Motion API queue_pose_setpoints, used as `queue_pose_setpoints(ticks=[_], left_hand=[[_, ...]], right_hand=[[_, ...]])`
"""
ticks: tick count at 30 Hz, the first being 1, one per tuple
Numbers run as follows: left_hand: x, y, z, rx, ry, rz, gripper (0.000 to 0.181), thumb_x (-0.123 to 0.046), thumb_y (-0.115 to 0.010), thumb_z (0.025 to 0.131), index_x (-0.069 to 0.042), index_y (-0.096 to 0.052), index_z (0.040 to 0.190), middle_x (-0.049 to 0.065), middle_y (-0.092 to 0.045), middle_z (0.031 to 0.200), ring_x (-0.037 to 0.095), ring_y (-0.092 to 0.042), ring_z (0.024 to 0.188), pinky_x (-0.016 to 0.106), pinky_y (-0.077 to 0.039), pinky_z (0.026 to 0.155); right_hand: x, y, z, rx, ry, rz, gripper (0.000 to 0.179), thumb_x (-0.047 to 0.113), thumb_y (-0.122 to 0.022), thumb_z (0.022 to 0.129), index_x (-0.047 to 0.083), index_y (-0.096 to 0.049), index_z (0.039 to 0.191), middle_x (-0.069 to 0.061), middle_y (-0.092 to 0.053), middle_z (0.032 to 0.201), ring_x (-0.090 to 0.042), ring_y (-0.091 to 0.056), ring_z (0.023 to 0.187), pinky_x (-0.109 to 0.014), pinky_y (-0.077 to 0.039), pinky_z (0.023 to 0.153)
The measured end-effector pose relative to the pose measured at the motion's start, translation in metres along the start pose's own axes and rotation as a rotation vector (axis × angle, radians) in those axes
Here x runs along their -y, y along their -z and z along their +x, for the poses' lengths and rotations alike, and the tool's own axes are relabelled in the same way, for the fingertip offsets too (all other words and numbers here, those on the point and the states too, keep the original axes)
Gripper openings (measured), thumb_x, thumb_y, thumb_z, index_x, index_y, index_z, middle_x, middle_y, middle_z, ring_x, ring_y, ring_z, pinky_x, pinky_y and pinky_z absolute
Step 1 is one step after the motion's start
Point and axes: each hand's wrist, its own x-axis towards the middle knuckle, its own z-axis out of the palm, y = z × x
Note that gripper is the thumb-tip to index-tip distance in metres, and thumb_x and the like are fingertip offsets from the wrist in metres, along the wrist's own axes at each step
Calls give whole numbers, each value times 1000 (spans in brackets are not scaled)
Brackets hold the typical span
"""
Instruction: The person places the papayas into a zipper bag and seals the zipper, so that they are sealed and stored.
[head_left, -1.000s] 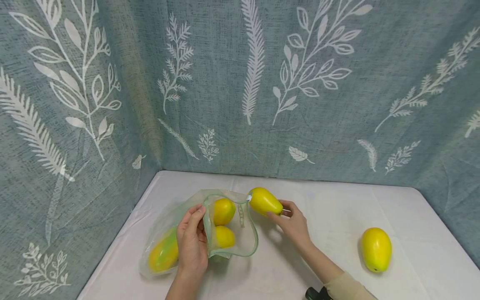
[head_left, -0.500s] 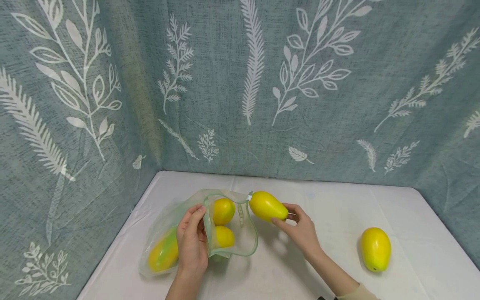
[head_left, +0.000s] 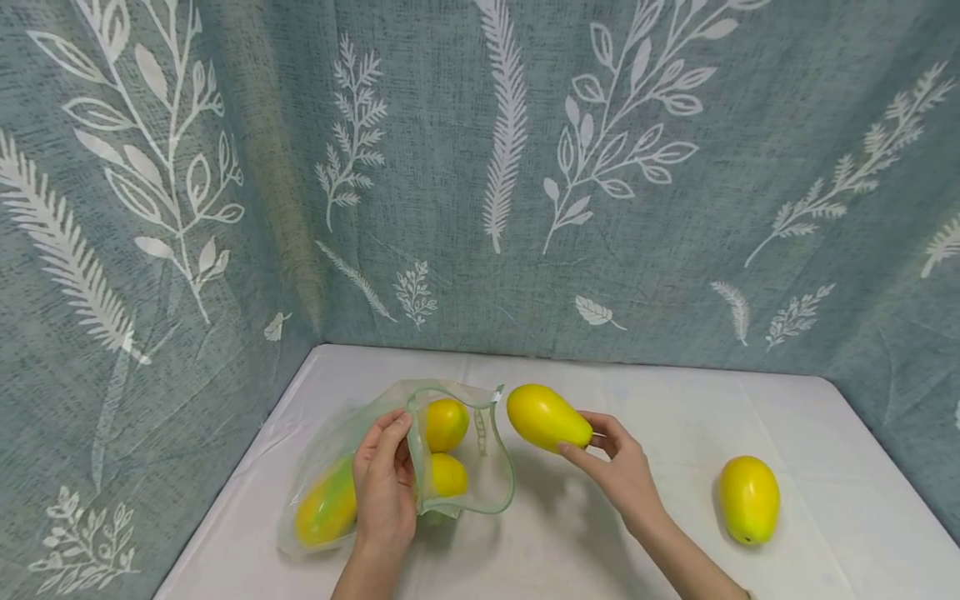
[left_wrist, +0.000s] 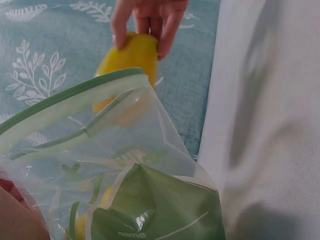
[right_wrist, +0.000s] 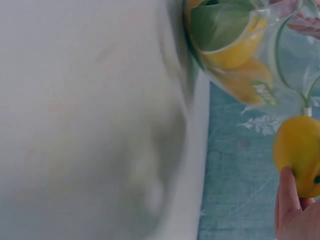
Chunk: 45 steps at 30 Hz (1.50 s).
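Note:
My left hand [head_left: 385,475] pinches the near-left rim of a clear zip bag [head_left: 491,492] with a green edge, its mouth facing right. Inside show a yellow fruit [head_left: 447,426] and another yellow fruit [head_left: 448,475]; a longer green-and-yellow fruit [head_left: 318,512] lies toward the bag's bottom, partly behind the hand. My right hand [head_left: 618,467] grips a smooth yellow oval fruit [head_left: 543,415] by its narrower end, just right of the bag's mouth and raised over the table. In the left wrist view, this held fruit [left_wrist: 131,55] is partly seen through the clear plastic.
Another yellow oval fruit [head_left: 750,500] lies on the right of the white-covered table [head_left: 465,575]. A blue-green curtain [head_left: 450,208] with white leaf prints hangs behind the table and along its sides. A white slider [head_left: 497,393] sits at the bag mouth's upper right corner.
My right hand has drawn the yellow fruit rightward and slightly nearer, so a gap now shows between it and the bag's corner. My left hand and the bag stay nearly still.

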Motion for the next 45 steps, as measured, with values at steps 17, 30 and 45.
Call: queue_pose_setpoints(ticks=[17,30,45], left_hand=[[-1,0,0,-10,10,7,8,-12,-60,96,-11,-67,92,-3,-63,78,7,-53,65,15,-45,60],[-4,0,0,16,-15,-25,8,-10,-60,96,-11,-68,93,-3,-65,79,5,-56,66,16,-47,60],[-8,-4,-1,-14,-19,-33,7,-13,-60,96,-10,-67,95,-3,-62,80,7,-53,67,16,-44,61]], right_hand=[[23,2,-18,90,61,93,48,24,-80,82,15,-60,124,-1,-60,123,-20,-59,109,-38,-47,90],[36,-14,-21,188,114,153,44,18,-78,83,13,-61,123,-4,-61,123,-24,-56,109,-35,-50,85],[51,-54,-15,229,202,196,41,16,-78,83,15,-62,121,0,-60,125,-22,-58,109,-36,-49,90]])
